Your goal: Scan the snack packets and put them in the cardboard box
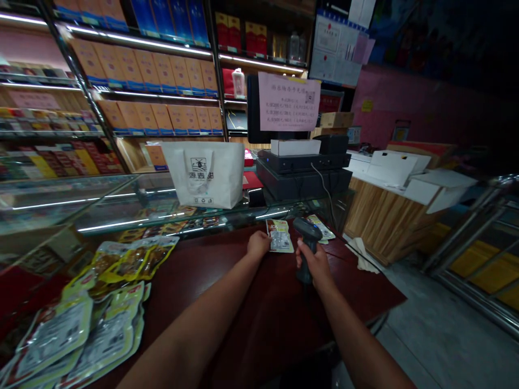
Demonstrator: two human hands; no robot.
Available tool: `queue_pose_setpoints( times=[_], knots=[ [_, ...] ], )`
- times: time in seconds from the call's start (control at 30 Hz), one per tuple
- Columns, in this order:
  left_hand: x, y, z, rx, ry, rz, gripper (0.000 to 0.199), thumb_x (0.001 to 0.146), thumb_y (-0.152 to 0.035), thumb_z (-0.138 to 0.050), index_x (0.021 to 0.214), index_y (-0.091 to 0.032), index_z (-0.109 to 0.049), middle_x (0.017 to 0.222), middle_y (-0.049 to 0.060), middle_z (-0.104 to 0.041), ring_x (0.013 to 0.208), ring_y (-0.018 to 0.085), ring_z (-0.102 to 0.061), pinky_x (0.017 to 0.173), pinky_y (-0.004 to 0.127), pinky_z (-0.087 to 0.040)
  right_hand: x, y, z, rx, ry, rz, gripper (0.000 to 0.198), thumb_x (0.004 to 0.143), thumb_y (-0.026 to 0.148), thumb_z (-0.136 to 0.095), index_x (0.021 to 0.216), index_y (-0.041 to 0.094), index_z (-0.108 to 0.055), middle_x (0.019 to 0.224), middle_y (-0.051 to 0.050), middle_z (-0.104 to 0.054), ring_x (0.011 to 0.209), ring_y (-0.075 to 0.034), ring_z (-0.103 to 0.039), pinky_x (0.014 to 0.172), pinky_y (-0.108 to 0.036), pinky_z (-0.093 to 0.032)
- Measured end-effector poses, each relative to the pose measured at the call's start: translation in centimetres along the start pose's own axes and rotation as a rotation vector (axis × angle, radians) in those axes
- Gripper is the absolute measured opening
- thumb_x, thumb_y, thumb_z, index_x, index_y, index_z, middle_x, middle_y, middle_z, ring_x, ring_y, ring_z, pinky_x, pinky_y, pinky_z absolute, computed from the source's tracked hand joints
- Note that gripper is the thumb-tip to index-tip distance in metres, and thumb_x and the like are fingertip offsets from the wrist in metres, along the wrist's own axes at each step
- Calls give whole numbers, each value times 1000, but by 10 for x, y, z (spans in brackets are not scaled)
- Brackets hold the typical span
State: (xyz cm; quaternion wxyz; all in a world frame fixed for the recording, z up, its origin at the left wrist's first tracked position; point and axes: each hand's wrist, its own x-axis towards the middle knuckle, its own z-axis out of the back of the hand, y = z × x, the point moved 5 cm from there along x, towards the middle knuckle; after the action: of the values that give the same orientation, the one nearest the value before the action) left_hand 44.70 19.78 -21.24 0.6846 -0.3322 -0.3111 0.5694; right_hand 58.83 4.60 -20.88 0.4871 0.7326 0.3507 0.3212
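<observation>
My right hand [314, 263] is wrapped round the handle of a dark barcode scanner [307, 231], held upright over the table. Its head points forward and a small blue light shows on top. My left hand [258, 244] has its fingers closed at the left edge of a sealed food packet [280, 236], which lies printed side up on the dark red table [194, 292]. Just behind the scanner lies another packet [322, 228], partly hidden by it. At the left, several more food packets [109, 329] lie in a loose pile, some overlapping.
A white paper bag [206, 175] stands on the glass display counter [133, 202]. Right of it sits a dark cash register [304, 173] under a screen with a pink sign [288, 102]. A white cloth [362, 255] hangs at the table's right edge. Shelves of boxes [162, 70] stand behind.
</observation>
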Motion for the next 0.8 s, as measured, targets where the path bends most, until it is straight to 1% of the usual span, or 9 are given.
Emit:
queue_pose_setpoints(
  times=[0.1,0.2,0.27,0.33,0.43,0.53,0.6,0.7,0.8],
  knots=[
    [-23,32,41,-165,-32,-10,21,75,-28,-70,66,-20,-53,63,1,-63,63,16,-62,62,25,-46,-7,1,-7,-13,50,-7,44,72,56,-80,91,21,-60,59,8,-61,39,-9,-51,36,-20,-45],
    [-50,63,89,-292,-78,-39,26,74,-36,-71,70,-22,-50,56,-5,-57,53,13,-56,55,22,-43,-18,0,-23,-23,115,-23,43,74,54,-79,93,20,-61,60,7,-62,39,-9,-51,37,-19,-45],
    [-67,79,123,-408,-132,-86,29,72,-42,-72,73,-22,-50,55,-6,-57,50,12,-55,52,21,-41,-28,-3,-42,-23,176,-39,42,77,53,-78,95,19,-62,61,7,-62,39,-8,-52,37,-19,-44],
    [-79,90,156,-502,-220,-125,32,70,-44,-73,76,-21,-52,54,-6,-59,48,12,-55,52,21,-41,-40,-6,-66,-22,248,-51,41,79,53,-76,96,19,-62,62,6,-62,39,-8,-52,37,-19,-44],
    [-87,102,191,-597,-336,-106,38,67,-44,-77,90,-20,-57,59,-4,-66,51,14,-60,54,22,-44,-60,-9,-104,-28,343,-56,41,81,54,-73,97,19,-63,62,6,-62,39,-8,-51,37,-20,-44],
    [-84,110,204,-717,-366,-76,48,64,-45,-79,101,-19,-60,67,-1,-72,55,15,-63,56,24,-46,-76,-14,-133,-46,404,-53,42,82,57,-70,98,19,-62,61,6,-61,39,-9,-51,36,-21,-42],
    [-80,114,206,-760,-379,-67,45,63,-45,-80,94,-18,-63,66,-1,-71,54,14,-62,54,23,-45,-83,-18,-143,-70,433,-49,43,83,58,-69,99,19,-62,61,5,-61,38,-9,-50,36,-21,-42],
    [-75,122,206,-788,-415,-52,39,62,-46,-80,84,-18,-64,61,-3,-66,50,12,-57,51,22,-41,-86,-25,-145,-128,450,-47,42,82,56,-70,99,18,-62,61,4,-63,38,-10,-51,37,-22,-42],
    [-71,128,204,-788,-429,-37,37,61,-46,-80,80,-18,-64,59,-3,-64,48,11,-54,50,21,-40,-82,-30,-138,-184,440,-54,41,83,55,-69,100,18,-62,60,4,-63,38,-10,-52,37,-22,-42]
  ],
)
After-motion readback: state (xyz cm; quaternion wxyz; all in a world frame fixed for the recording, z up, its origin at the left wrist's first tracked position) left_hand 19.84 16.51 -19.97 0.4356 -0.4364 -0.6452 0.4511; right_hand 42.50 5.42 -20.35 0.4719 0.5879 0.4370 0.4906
